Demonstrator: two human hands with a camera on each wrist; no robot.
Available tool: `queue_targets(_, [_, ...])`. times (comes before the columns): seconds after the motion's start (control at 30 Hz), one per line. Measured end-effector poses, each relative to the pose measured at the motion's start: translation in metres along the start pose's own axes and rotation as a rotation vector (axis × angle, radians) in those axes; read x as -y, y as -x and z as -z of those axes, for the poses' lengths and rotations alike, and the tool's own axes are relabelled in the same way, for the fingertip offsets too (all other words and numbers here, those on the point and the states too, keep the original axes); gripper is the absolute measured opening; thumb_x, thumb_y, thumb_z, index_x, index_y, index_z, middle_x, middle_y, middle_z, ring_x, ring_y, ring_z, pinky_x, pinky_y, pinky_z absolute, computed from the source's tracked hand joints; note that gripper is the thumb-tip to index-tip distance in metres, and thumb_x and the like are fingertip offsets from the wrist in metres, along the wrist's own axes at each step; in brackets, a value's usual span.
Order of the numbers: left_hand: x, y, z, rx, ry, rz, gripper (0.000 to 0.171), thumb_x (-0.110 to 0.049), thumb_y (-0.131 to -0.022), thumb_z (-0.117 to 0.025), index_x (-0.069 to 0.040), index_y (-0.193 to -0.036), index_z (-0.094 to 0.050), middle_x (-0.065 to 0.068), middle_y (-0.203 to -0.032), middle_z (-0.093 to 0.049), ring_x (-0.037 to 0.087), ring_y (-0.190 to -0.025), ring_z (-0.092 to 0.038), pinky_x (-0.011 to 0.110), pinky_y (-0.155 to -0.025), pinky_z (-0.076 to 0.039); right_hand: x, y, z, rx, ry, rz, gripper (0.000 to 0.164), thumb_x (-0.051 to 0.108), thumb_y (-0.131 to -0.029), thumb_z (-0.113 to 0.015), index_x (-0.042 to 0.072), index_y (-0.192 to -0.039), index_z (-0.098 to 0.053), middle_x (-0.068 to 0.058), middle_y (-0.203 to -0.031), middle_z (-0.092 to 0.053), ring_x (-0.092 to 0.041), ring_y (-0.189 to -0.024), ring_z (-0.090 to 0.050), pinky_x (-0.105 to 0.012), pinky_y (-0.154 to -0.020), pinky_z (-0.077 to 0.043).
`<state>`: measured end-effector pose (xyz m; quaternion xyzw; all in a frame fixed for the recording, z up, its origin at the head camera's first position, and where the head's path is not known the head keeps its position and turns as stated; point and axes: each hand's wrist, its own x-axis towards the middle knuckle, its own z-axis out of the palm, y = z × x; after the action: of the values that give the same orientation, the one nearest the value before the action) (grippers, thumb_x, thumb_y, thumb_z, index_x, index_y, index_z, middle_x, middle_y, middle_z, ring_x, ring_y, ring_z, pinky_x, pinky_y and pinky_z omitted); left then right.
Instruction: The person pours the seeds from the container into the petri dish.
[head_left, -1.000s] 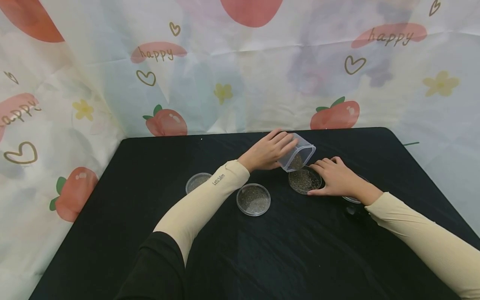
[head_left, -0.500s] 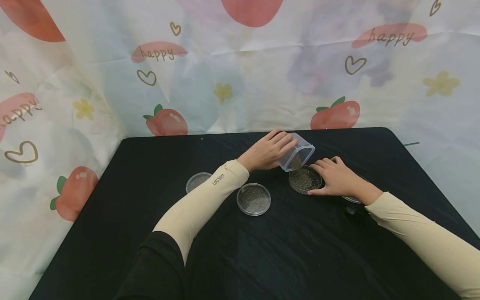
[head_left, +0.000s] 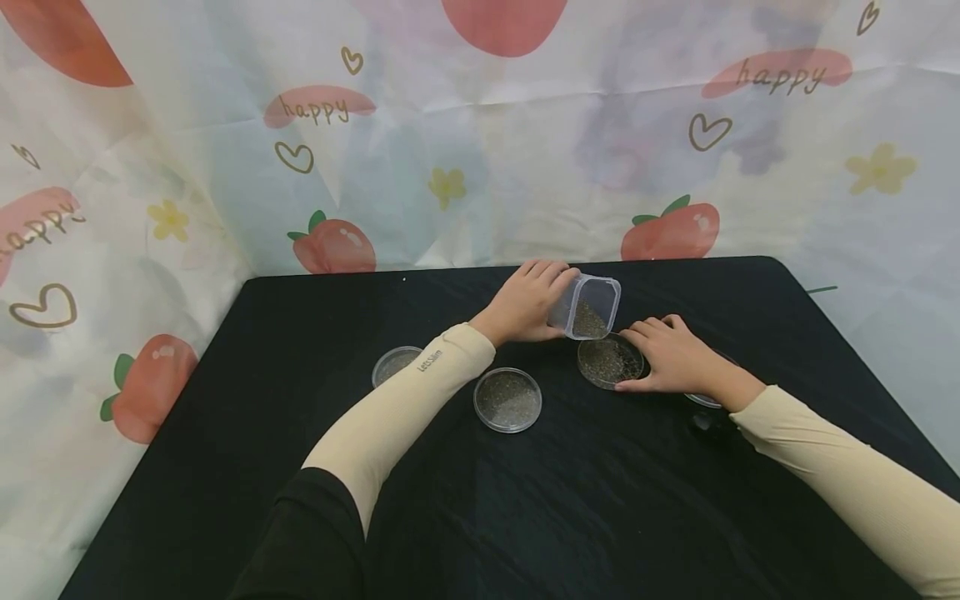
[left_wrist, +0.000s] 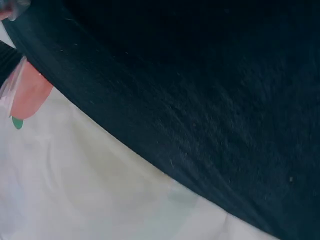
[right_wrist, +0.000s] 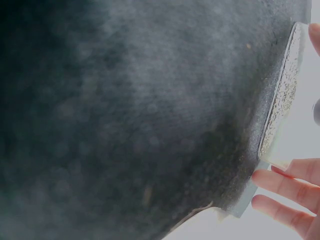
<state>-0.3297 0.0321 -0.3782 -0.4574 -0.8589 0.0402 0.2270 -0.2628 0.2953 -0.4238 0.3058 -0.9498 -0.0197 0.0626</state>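
Observation:
In the head view my left hand point(head_left: 528, 298) grips a clear plastic box point(head_left: 583, 307), tilted with its mouth toward the right. Grey-brown grains point(head_left: 589, 321) lie at the box's lower lip, just above the far edge of a clear petri dish point(head_left: 611, 361). That dish holds similar grains over its bottom. My right hand point(head_left: 675, 357) holds the dish by its right side, thumb in front and fingers behind. In the right wrist view, fingers point(right_wrist: 285, 187) of the right hand show at the right edge, by the dish's grain-filled side point(right_wrist: 281, 95).
A second petri dish point(head_left: 507, 400) of grains stands nearer the middle. Another dish point(head_left: 393, 364) is partly behind the left sleeve point(head_left: 405, 408). Under the right wrist the rim of one more dish point(head_left: 705, 400) shows. Black cloth point(head_left: 480, 517) covers the table; a printed curtain point(head_left: 517, 192) hangs behind.
The box has swung slightly left and tilts less steeply, its mouth now turned more toward me. My left hand has turned with it. The right hand and the dish have stayed in place.

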Motion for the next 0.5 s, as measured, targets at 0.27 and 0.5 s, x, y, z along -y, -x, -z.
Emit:
queue_targets(0.27, [0.008,0.002,0.001,0.105,0.562,0.368,0.095,-0.055,-0.067,-0.077,-0.014,-0.142,-0.036,0.002,-0.135,-0.049,0.018,-0.123,-0.048,0.034,-0.104,-0.04,0.0,0.0,-0.002,0.001,-0.005,-0.008,0.085,0.07,-0.068,-0.066,0.003,-0.12,-0.06,-0.013,-0.112,-0.062,-0.028,-0.104,-0.054,-0.053,-0.087,-0.035])
queue_targets(0.5, [0.023,0.014,-0.003,0.117,0.903,0.566,0.085,-0.039,-0.071,-0.081,-0.012,-0.139,-0.039,0.006,-0.133,-0.049,0.022,-0.122,-0.049,0.038,-0.1,-0.044,0.0,0.001,-0.001,-0.027,-0.02,0.01,0.084,0.068,-0.068,-0.068,0.002,-0.119,-0.06,-0.013,-0.11,-0.062,-0.028,-0.103,-0.054,-0.054,-0.086,-0.035])
